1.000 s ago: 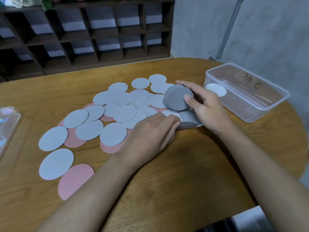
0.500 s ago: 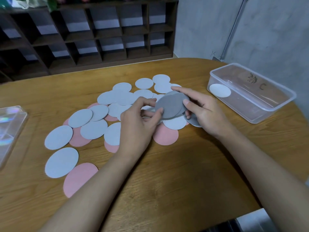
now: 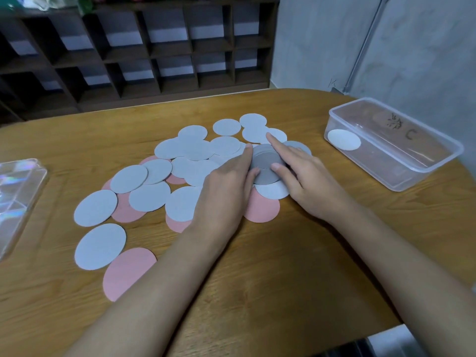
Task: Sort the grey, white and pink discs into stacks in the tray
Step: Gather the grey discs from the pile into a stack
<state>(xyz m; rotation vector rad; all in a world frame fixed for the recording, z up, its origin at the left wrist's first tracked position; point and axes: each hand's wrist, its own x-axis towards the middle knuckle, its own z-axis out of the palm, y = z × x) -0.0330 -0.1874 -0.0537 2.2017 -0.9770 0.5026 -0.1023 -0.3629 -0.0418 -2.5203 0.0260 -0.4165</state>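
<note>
Both hands, left (image 3: 226,186) and right (image 3: 304,176), clasping grey stack (image 3: 265,166), loose discs (image 3: 144,197) crowding left, tray (image 3: 412,171) right holding white disc (image 3: 343,139)

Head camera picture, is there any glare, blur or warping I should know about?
Head view: wide-angle warping bows the table edge and stretches the near discs into ovals; rainbow glare sits on the clear lid at left; the whole frame is slightly soft; even light, only faint shadows under both hands.

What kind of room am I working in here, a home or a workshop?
Hard to say; likely a plain workroom or storage room. Dark wooden cubbyhole shelving lines the back wall, the side wall is bare grey concrete with an exposed metal pipe, and the work surface is a rounded wooden table.
</note>
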